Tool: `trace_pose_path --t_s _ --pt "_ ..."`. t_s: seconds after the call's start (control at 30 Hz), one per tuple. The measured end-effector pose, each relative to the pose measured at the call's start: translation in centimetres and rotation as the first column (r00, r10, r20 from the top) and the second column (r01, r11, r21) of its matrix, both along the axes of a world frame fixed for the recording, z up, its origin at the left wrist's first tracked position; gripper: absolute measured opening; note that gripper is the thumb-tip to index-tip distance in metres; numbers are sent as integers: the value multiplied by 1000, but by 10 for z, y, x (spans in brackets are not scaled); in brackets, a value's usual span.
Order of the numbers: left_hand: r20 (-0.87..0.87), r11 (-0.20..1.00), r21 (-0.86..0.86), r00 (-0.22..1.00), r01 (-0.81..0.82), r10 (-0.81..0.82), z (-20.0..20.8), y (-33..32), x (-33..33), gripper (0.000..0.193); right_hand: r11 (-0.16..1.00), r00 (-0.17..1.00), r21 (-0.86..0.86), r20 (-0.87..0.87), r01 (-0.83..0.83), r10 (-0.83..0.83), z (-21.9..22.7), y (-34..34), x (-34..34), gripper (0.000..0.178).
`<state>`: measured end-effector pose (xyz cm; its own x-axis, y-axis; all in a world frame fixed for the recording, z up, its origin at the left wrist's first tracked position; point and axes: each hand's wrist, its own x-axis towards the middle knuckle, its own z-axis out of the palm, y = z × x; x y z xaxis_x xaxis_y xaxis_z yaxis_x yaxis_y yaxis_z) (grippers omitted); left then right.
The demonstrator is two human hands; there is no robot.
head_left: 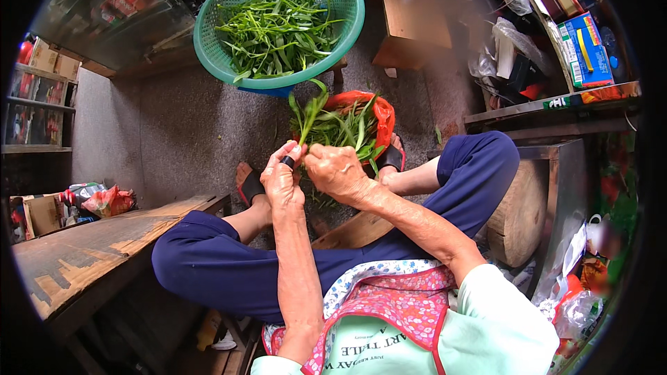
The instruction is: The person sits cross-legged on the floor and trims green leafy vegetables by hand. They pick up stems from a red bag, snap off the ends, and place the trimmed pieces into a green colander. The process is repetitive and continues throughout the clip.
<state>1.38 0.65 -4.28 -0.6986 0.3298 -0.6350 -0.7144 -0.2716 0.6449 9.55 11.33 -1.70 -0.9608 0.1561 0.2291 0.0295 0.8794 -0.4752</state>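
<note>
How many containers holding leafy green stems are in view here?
2. A green basket sits at the top, full of greens. A red bag lies on the floor beyond the hands, greens spilling from it. Others may be hidden outside the view.

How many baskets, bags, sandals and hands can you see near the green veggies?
Green basket: 1
Red bag: 1
Black sandals: 2
Hands, the left hand and the right hand, both on a leafy stem: 2
Total: 6
</note>
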Motion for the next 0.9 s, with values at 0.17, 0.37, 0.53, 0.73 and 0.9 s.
trace_pose_path --t_s 0.17,0.37,0.53,0.73,0.9 --pt "-304 986 -131 951 -99 55 -24 -1 -4 26 969 991 -209 2 -132 135 6 -14 19 13" --pt "-523 938 -197 779 285 -347 27 -8 -12 17 991 995 123 -73 -57 66 23 29 -15 12" --pt "-522 931 -196 771 307 -364 48 -10 -17 17 975 970 127 -136 -185 202 25 46 -23 13" --pt "-419 958 280 905 57 69 53 -11 -20 23 975 888 -195 -459 -110 8 81 59 -62 13" --pt "-421 971 -237 904 -32 -73 -9 -20 -26 28 998 484 21 -875 54 -8 147 89 -142 9"
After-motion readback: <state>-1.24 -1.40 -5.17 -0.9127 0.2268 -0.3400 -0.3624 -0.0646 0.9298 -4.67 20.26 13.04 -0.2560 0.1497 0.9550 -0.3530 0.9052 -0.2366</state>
